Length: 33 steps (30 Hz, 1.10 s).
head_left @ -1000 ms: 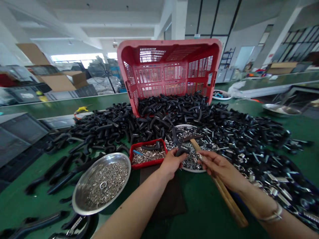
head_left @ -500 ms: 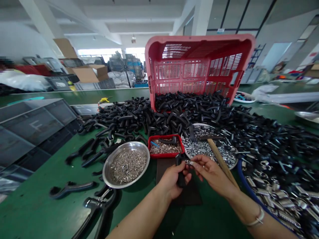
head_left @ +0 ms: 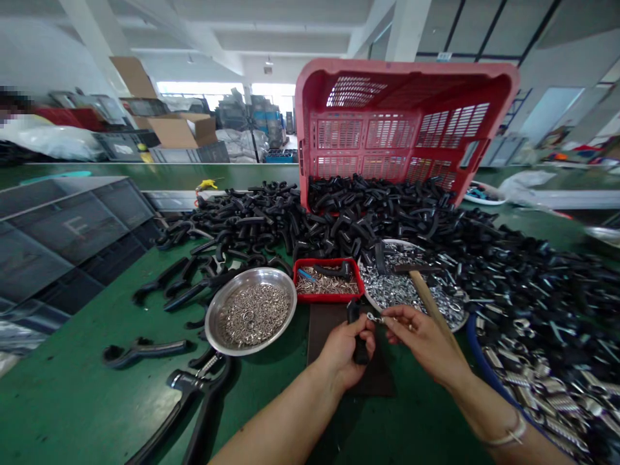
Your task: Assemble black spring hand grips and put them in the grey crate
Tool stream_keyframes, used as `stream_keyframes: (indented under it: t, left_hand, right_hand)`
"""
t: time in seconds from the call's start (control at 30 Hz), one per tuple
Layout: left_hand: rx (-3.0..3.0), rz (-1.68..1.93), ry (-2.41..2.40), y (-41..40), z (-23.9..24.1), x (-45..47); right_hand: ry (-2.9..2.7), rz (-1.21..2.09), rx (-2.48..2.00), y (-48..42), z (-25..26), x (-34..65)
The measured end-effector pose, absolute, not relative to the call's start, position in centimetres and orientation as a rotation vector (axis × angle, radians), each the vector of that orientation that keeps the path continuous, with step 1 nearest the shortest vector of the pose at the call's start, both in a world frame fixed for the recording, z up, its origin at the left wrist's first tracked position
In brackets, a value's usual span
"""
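My left hand [head_left: 345, 349] is wrapped round a short black plastic handle piece [head_left: 357, 334], held upright over a dark mat [head_left: 324, 336]. My right hand [head_left: 419, 339] pinches a small silver metal part [head_left: 375, 318] against the top of that black piece. Just beyond my right hand a wooden-handled hammer [head_left: 425, 294] lies across a round tray of silver metal parts [head_left: 411, 290]. A small red tray [head_left: 328, 281] with pins and one black piece sits just beyond my left hand.
A round steel dish of small rings [head_left: 250, 310] stands left of the mat. A large heap of black handle pieces [head_left: 339, 219] spills from a tipped red crate [head_left: 402, 126]. Assembled black tools [head_left: 194, 400] lie at near left. Grey crates [head_left: 62, 239] stand far left.
Both hands have drawn back from the round tray of silver parts to above the dark mat, bringing the black piece and the silver part together. The camera view has shifted left.
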State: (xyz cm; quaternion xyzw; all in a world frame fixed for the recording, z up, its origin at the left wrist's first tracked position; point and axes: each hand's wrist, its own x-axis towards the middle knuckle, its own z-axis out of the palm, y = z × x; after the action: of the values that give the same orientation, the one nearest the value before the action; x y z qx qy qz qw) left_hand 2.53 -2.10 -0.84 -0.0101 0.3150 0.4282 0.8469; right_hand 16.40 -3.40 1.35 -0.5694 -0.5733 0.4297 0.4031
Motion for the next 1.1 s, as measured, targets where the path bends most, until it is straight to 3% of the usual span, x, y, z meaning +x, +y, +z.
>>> stream_keyframes:
  t: [0.13,0.33,0.8,0.97,1.1]
  left_hand:
    - [0.169,0.929,0.74,-2.7,-1.0,2.9]
    - [0.179,0.827,0.653,-2.7,-1.5,1.5]
    - [0.056,0.488,0.375,-1.6,-2.4,-0.1]
    - [0.386,0.376,0.355,-1.7,-1.9,-1.0]
    - [0.292,0.284,0.196,-1.6,-1.9,-1.4]
  right_hand:
    - [-1.595,0.779,-1.418,-3.6,2.1,15.9]
    - [-1.748,0.825,-1.338,-2.2,3.3,15.8]
    - [-2.465,0.321,-1.259,-0.6,6.2,15.7]
    - [-2.706,0.512,-1.188,0.6,7.4,16.3]
    - [-2.539,1.01,-1.199,2.0,6.2,17.5]
